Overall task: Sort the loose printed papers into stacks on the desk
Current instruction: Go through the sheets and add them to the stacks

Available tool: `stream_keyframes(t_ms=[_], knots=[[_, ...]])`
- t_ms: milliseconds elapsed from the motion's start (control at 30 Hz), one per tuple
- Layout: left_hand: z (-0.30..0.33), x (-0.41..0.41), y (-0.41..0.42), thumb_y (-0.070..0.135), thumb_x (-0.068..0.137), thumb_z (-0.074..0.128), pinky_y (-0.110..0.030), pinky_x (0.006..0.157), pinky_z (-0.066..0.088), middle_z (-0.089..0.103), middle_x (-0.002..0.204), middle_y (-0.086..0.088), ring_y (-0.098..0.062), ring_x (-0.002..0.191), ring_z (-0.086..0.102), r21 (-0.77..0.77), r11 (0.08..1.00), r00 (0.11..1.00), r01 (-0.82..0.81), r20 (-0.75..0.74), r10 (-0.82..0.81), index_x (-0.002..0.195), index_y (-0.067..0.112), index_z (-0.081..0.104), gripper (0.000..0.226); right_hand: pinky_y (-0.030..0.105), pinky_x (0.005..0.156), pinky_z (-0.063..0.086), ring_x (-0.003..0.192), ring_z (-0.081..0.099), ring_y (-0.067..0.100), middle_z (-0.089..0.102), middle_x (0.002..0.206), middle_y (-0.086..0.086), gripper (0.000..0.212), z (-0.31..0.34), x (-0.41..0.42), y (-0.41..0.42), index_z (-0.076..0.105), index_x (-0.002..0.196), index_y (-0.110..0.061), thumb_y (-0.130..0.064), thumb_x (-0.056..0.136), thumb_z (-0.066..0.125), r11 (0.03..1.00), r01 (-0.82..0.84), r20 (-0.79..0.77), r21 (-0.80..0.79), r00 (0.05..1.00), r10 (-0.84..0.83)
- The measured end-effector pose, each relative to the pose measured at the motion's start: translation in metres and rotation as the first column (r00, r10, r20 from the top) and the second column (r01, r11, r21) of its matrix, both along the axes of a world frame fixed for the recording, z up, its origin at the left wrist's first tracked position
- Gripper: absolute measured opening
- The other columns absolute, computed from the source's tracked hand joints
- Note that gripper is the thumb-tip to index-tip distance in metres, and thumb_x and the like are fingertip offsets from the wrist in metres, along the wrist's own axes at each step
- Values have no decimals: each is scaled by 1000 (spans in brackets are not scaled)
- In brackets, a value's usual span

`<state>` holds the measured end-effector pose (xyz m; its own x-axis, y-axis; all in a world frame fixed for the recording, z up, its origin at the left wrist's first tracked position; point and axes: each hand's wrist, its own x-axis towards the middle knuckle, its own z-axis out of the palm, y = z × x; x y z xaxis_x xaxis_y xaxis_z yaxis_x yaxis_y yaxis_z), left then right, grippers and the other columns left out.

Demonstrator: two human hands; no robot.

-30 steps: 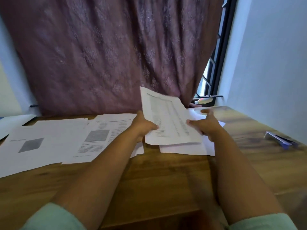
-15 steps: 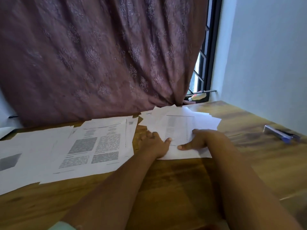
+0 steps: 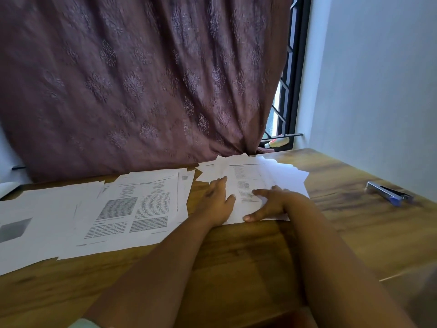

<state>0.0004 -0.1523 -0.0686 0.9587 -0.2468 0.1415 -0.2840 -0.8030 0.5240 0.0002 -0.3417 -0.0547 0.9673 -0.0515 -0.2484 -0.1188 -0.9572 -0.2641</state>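
- Nearest the camera, both forearms reach forward over the wooden desk, converging on one pile of papers
- Left hand lies flat on the left margin of the top sheet, fingers straight and together, pointing away from the person; it presses rather than grips, holding nothing
- Right hand lies on the near right part of the same sheet, fingers spread and fairly straight, thumb tip at the near edge; it also presses, with nothing pinched
- Top sheet sits between the two hands, touching both; its long axis runs away from the person, tilted slightly, with a column of print down the middle
- Under it the right-hand pile is fanned, corners sticking out at the far and right sides, so it is judged not yet squared
- Either hand is equally close to this pile; the left hand alone is nearer the other papers
- Left of the hands, just beside the pile, lies a two-column printed page on overlapping sheets, and further left a page with a grey block
- Judgement: coming move is likely squaring the fanned pile, both palms pushing inward along its long edges
- Well apart to the right lies a stapler
- Farthest, a curtain hangs behind the desk
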Motion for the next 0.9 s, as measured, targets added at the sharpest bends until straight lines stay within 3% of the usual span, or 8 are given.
stream_keyframes(t_ms=[133, 233, 367, 467, 600, 767, 900], knots=[[-5, -3, 6, 55, 100, 36, -47, 116, 27, 13, 164, 1, -30, 148, 24, 87, 995, 996, 51, -79, -44, 155, 35, 2, 68, 58, 118, 13, 147, 14, 35, 18, 160, 8, 104, 1, -3, 4, 20, 151, -39, -86, 65, 55, 999, -37, 102, -30, 994, 40], [-1, -5, 10, 45, 104, 35, -50, 121, 13, 9, 165, -3, -34, 151, 9, 73, 997, 1000, 3, 31, -5, 154, 39, -8, 67, 56, 117, -1, 150, -1, 33, 10, 163, 8, 86, 6, -9, 29, 23, 152, -38, -81, 79, 41, 991, -124, 254, -58, 958, 134], [3, -5, 22, 25, 103, 43, -51, 122, 10, 18, 164, -2, -32, 151, 8, -61, 996, 987, -68, 140, 76, 155, 35, -3, 71, 57, 116, -6, 150, -7, 32, 2, 164, 6, 70, -7, -13, 48, 15, 152, -44, -73, 90, 31, 972, -187, 115, -145, 972, 204], [7, -12, 46, 29, 101, 49, -51, 122, 13, 22, 162, 1, -28, 150, 14, -176, 982, 987, -75, 128, 98, 156, 32, 0, 74, 55, 118, -2, 150, 1, 30, 9, 163, 7, 61, -7, -17, 44, 17, 152, -41, -63, 96, 30, 988, -118, 244, -101, 960, 139], [25, -30, 95, 37, 97, 57, -44, 118, 21, 26, 160, 4, -27, 149, 18, -320, 934, 976, -157, 97, 197, 156, 31, 1, 82, 48, 118, 14, 144, 24, 25, 30, 156, 1, 53, -2, -22, 54, 35, 145, -37, -56, 97, 40, 991, -124, 554, -53, 822, 133], [37, -56, 197, 42, 90, 66, -47, 117, 29, 32, 156, -1, -29, 145, 25, -246, 928, 914, -280, 228, 336, 152, 29, 16, 80, 43, 111, 28, 132, 35, 22, 44, 145, -2, 46, 0, -30, 116, 44, 139, -31, -47, 96, 46, 938, -300, 718, -175, 613, 330], [34, -72, 304, 48, 91, 61, -51, 114, 30, 38, 153, -8, -35, 141, 30, -81, 863, 823, -498, 271, 500, 151, 22, 25, 74, 43, 108, 35, 133, 40, 20, 47, 141, -7, 43, 10, -36, 188, 47, 134, -34, -52, 95, 47, 900, -432, 694, -62, 630, 350]])
